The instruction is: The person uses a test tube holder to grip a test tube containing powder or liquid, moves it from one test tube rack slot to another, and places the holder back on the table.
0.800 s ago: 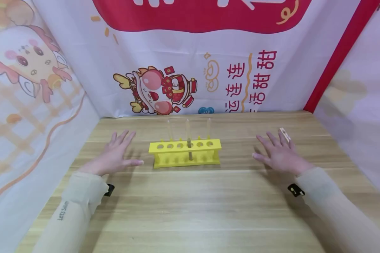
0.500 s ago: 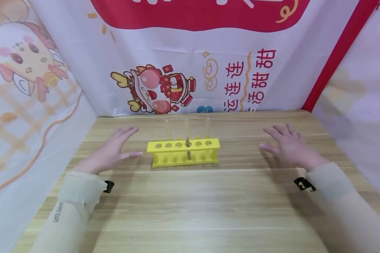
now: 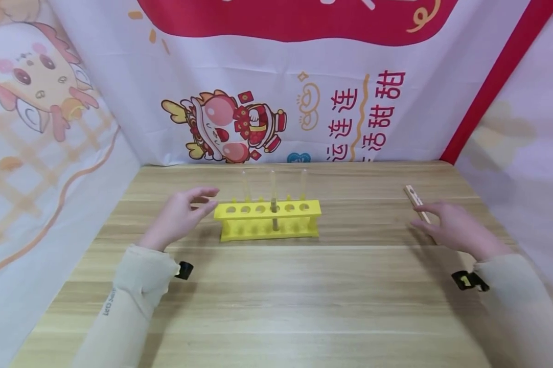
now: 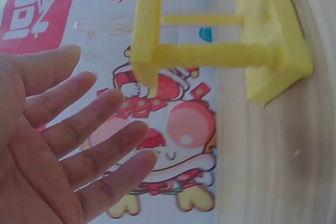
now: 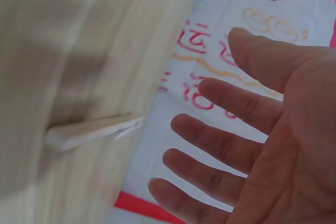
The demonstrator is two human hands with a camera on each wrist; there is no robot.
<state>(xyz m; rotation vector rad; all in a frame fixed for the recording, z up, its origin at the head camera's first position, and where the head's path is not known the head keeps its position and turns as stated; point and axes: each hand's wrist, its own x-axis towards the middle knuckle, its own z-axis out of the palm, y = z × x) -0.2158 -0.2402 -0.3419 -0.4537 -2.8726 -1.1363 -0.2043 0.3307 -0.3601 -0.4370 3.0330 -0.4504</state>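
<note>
L hand (image 3: pixel 177 217) is just L of the yellow rack (image 3: pixel 267 210), by its end. Its fingers are loose & spread w/ nothing in them; L wrist view shows a gap btwn fingers & rack. The rack stands upright w/ a row of round holes on top. 3 thin clear tubes stick up there: L tube (image 3: pixel 246 185) & R tube (image 3: pixel 303 184) at the rack's back, & mid tube (image 3: pixel 275 221) down thru a hole, w/ dark stuff low in it. Well R of the rack, a wooden clip (image 3: pixel 413 195) lies flat. R hand (image 3: pixel 456 225), also far R of the rack, hides the clip's near end in head view, but R wrist view shows them apart. Its fingers are stretched out, holding nothing.

Tabletop (image 3: pixel 267 296) is pale, stripy wood, under & all round the rack. L of the rack, the L cloth (image 3: pixel 78 158) has a pink & white cartoon animal & orange checks. Behind the rack, the white back cloth (image 3: pixel 285 59) has a red patch, a sideways cartoon & red writing. Far R of the rack: a red strip (image 3: pixel 492 87), then a pale R cloth (image 3: pixel 529 168).
</note>
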